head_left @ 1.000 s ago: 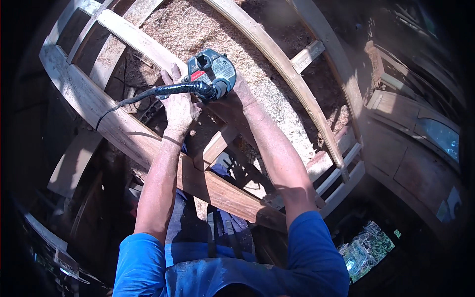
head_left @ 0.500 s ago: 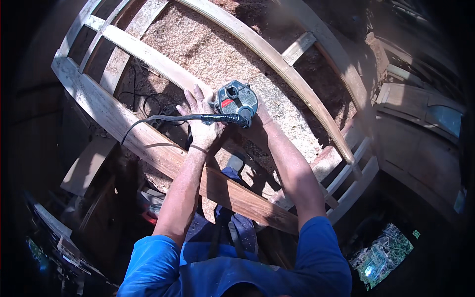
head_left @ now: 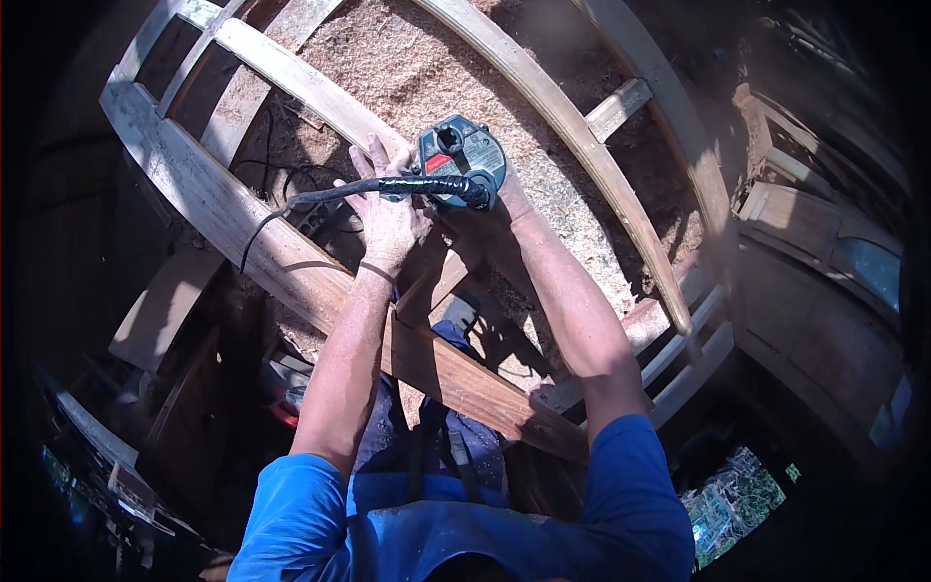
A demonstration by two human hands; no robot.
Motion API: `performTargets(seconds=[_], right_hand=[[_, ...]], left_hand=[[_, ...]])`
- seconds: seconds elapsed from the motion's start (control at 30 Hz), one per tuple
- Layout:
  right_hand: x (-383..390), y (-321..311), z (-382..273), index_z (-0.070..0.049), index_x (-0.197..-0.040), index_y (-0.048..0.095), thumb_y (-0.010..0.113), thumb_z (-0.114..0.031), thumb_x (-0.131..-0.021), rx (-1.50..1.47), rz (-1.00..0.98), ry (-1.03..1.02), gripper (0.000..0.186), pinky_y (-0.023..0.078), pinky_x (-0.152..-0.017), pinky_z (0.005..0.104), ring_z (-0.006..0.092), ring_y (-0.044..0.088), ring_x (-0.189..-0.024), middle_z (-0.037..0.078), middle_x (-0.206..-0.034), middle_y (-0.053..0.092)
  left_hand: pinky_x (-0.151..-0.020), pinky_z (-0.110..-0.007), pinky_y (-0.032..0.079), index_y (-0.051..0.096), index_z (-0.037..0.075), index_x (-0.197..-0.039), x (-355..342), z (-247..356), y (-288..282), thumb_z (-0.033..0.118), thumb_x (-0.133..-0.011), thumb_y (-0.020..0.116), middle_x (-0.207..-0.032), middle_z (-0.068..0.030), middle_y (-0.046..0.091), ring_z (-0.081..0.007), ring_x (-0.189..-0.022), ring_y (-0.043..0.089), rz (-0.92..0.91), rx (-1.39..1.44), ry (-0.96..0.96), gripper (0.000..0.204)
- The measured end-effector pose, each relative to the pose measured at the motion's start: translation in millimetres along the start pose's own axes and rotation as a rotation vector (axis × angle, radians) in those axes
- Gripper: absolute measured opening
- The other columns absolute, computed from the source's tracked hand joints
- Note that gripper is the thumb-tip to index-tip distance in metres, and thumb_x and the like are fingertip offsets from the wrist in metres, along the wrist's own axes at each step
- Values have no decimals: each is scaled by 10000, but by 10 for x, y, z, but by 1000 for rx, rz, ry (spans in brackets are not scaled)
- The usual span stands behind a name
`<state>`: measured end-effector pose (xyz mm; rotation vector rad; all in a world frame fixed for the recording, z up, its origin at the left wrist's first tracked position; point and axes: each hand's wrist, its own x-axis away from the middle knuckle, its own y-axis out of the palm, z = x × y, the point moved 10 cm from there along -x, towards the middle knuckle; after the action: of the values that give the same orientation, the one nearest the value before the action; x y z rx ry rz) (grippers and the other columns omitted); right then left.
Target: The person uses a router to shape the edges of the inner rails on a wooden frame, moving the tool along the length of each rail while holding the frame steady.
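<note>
A corded router (head_left: 461, 150) with a dark teal, rounded top sits over a rail of a wooden frame (head_left: 301, 82). My right hand (head_left: 512, 199) wraps round the router's right side; its fingers are mostly hidden behind the body. Beside the router on the left, my left hand (head_left: 383, 218) has its fingers stretched out and spread over the rail. Part of its palm lies under the black-taped cord (head_left: 359, 187), which runs left from the router and droops over the frame's near board (head_left: 465, 383). The router's base and bit are hidden.
Wood shavings (head_left: 427, 73) cover the ground inside the frame. Long curved rails (head_left: 543, 92) cross the right side. A loose cable (head_left: 267, 160) lies left of my left hand. Panelled wooden pieces (head_left: 805, 233) stand at the right, and a board (head_left: 165, 306) lies at the left.
Both hands and the router have moved farther from me along the rail. More of the wood below the router now shows. My left fingers remain spread, and the cord has shifted with the router.
</note>
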<state>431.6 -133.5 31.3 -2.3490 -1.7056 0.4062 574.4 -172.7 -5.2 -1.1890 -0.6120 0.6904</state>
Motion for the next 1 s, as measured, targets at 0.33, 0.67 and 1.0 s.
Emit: performTargets(seconds=[0.33,0.67,1.0], right_hand=[[-783,329,296,-160,-1383,523,573,-213,-1016,20,-23,58,374,479,-1024,358,275,631,-1195,127,-1265,661],[-254,101,-111,-213,-1233,557,725,-254,-863,10,143,-311,408,445,-952,420,312,666,-1034,90,-1042,674],[1094,-575,203,-199,-1362,538,737,-217,-866,76,128,-120,535,455,-1040,421,327,610,-1178,136,-1263,604]], left_hand=[[-1104,-809,72,604,-14,-1246,-483,-747,316,292,-737,755,-1508,-345,367,-491,-1526,95,-389,-173,-82,613],[-811,-552,425,668,-28,-800,28,-475,339,359,-818,714,-838,-254,618,-452,-915,578,-235,-24,121,390],[-617,-543,432,654,11,-615,859,711,636,511,-918,651,-638,-234,623,-424,-628,625,-323,151,210,584]])
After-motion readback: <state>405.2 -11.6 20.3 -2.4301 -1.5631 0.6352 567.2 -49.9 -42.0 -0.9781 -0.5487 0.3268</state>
